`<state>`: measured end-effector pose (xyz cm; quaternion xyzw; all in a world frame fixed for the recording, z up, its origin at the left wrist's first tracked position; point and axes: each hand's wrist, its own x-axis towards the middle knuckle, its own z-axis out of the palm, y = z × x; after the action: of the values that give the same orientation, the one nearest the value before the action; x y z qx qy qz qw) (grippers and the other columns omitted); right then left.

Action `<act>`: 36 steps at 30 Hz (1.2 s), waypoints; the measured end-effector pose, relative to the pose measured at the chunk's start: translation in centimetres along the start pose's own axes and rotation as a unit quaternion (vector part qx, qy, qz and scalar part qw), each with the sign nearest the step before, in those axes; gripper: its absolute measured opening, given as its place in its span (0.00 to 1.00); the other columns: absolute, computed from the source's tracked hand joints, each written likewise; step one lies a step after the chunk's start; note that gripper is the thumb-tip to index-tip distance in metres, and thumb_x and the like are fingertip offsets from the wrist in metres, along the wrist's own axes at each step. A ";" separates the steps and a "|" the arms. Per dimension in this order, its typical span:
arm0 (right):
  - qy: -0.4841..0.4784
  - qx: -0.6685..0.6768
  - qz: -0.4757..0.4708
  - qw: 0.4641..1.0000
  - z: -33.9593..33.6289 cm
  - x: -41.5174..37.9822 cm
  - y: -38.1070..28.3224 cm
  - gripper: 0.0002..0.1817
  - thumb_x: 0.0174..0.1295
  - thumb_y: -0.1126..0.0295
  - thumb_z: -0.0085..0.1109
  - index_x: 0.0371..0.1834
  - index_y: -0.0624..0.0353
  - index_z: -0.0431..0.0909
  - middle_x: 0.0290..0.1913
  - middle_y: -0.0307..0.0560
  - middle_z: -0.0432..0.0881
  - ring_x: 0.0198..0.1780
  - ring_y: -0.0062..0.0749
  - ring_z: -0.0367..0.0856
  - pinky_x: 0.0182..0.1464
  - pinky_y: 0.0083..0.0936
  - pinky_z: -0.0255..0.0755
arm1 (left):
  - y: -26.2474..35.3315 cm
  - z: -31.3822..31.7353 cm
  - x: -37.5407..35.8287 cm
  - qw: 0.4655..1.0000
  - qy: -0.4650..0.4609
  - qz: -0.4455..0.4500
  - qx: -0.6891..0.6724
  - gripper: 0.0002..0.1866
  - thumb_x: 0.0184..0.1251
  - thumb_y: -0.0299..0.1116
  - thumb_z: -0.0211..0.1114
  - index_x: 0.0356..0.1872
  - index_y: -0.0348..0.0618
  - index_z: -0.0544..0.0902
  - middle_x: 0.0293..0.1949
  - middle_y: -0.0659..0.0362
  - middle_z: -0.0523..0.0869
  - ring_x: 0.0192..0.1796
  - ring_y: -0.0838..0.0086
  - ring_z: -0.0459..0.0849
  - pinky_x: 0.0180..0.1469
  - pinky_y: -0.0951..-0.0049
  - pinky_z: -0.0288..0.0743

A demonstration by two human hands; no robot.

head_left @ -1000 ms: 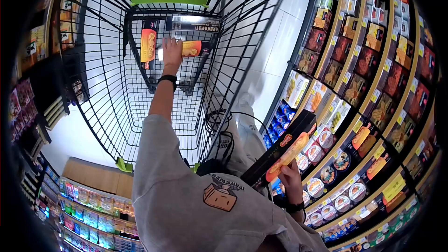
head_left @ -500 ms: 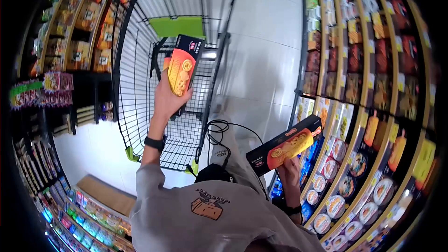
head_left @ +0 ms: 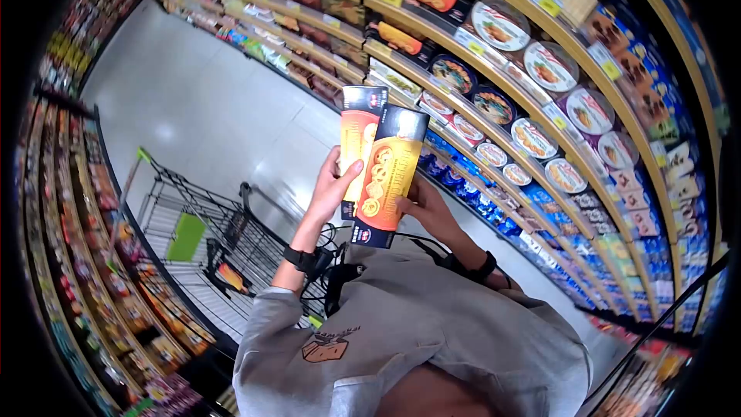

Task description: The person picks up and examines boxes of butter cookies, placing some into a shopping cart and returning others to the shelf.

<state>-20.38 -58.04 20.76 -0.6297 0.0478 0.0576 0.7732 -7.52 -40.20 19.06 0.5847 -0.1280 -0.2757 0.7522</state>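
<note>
In front of my chest I hold two black-and-orange cookie boxes, both upright. My left hand (head_left: 332,185) is closed on the left cookie box (head_left: 357,127), its thumb across the front. The right cookie box (head_left: 392,174) overlaps it and hides part of its face. My right hand (head_left: 424,207) grips this second box from its right edge, with some fingers hidden behind it. Round cookies and yellow lettering are printed on the front of the right box.
To the left stands a wire shopping cart (head_left: 255,220) with a green panel (head_left: 186,237) and an orange-and-black box (head_left: 231,277) inside. Shelves (head_left: 463,50) of round tins and boxes rise on the right. More stocked shelves line the left. Pale floor tiles (head_left: 208,85) run between.
My view has turned toward the right-hand shelves. Both boxes, apart before, are now side by side and overlapping at my chest. My left hand has moved away from above the cart.
</note>
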 end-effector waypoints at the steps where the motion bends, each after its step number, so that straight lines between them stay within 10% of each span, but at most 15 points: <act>1: 0.028 0.012 -0.013 0.999 -0.5 -0.3 -0.1 0.34 0.67 0.64 0.60 0.71 0.64 0.56 0.55 0.47 0.77 0.49 0.28 0.79 0.45 0.24 0.76 | -0.4 0.6 0.5 1.000 -0.022 -0.018 0.014 0.20 0.73 0.39 0.61 0.59 0.41 0.70 0.49 0.52 0.83 0.48 0.78 0.82 0.47 0.76 0.76; 5: 0.123 -0.016 -0.027 0.992 -2.3 -0.2 0.9 0.28 0.68 0.63 0.59 0.67 0.64 0.63 0.52 0.48 0.77 0.48 0.29 0.79 0.42 0.24 0.78 | -0.7 3.1 1.9 0.990 -0.102 0.061 0.071 0.31 0.69 0.44 0.63 0.65 0.38 0.63 0.51 0.53 0.79 0.52 0.75 0.78 0.55 0.73 0.72; 7: 0.167 -0.082 -0.059 0.981 -2.8 0.7 0.9 0.24 0.70 0.64 0.56 0.64 0.65 0.67 0.51 0.49 0.76 0.47 0.30 0.80 0.41 0.25 0.79 | 0.0 3.3 3.0 0.986 -0.152 -0.003 0.069 0.48 0.52 0.37 0.78 0.69 0.36 0.57 0.56 0.51 0.76 0.60 0.70 0.74 0.62 0.68 0.69; 23: 0.217 -0.013 -0.025 0.976 2.8 13.9 -0.9 0.22 0.75 0.63 0.45 0.68 0.60 0.62 0.55 0.45 0.76 0.50 0.25 0.80 0.43 0.24 0.82 | 7.7 -7.2 11.1 0.947 -0.235 0.084 0.203 0.57 0.37 0.21 0.79 0.73 0.40 0.54 0.63 0.53 0.70 0.66 0.68 0.68 0.69 0.69 0.62; 27: 0.286 0.024 0.039 0.957 4.2 16.6 -0.6 0.20 0.77 0.60 0.41 0.64 0.58 0.68 0.50 0.39 0.78 0.47 0.20 0.79 0.40 0.24 0.80 | 7.6 -11.7 12.8 0.936 -0.293 0.004 0.194 0.58 0.44 0.29 0.81 0.75 0.43 0.50 0.63 0.49 0.71 0.62 0.66 0.73 0.65 0.67 0.68; 29: 0.294 0.063 0.102 0.948 4.8 17.3 -0.9 0.20 0.77 0.62 0.42 0.65 0.61 0.68 0.56 0.42 0.76 0.55 0.22 0.76 0.49 0.21 0.75 | 7.3 -12.8 13.2 0.954 -0.269 -0.130 -0.032 0.53 0.52 0.28 0.76 0.76 0.46 0.49 0.64 0.49 0.70 0.62 0.66 0.73 0.66 0.66 0.67; 36: 0.279 0.167 -0.024 0.946 5.5 18.0 -1.4 0.24 0.74 0.64 0.50 0.69 0.64 0.63 0.61 0.42 0.75 0.60 0.22 0.73 0.61 0.23 0.68 | 6.2 -14.8 14.9 0.932 -0.316 -0.132 -0.122 0.49 0.56 0.19 0.64 0.76 0.49 0.47 0.63 0.52 0.71 0.61 0.71 0.74 0.60 0.71 0.69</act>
<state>-2.41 -52.42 20.59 -0.4838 0.2554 -0.1472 0.8240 13.89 -35.66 18.83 0.3826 -0.2464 -0.5565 0.6952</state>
